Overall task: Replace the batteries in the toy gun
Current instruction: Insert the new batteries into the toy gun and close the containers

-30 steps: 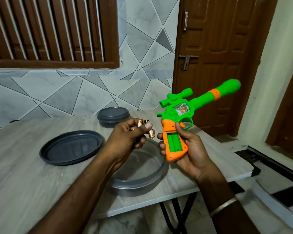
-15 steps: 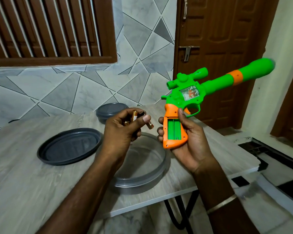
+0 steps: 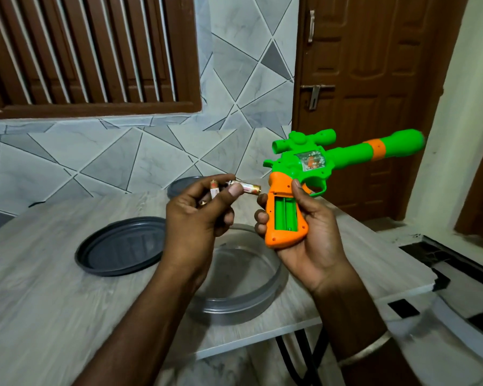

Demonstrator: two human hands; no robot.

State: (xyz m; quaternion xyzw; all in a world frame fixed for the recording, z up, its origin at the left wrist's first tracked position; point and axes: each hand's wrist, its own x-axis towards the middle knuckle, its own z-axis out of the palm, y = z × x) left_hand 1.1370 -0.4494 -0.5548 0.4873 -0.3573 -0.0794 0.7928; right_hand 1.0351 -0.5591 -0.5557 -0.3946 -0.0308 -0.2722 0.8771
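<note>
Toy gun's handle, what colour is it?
Orange handle, with a green battery bay open inside it; the head view shows it.
</note>
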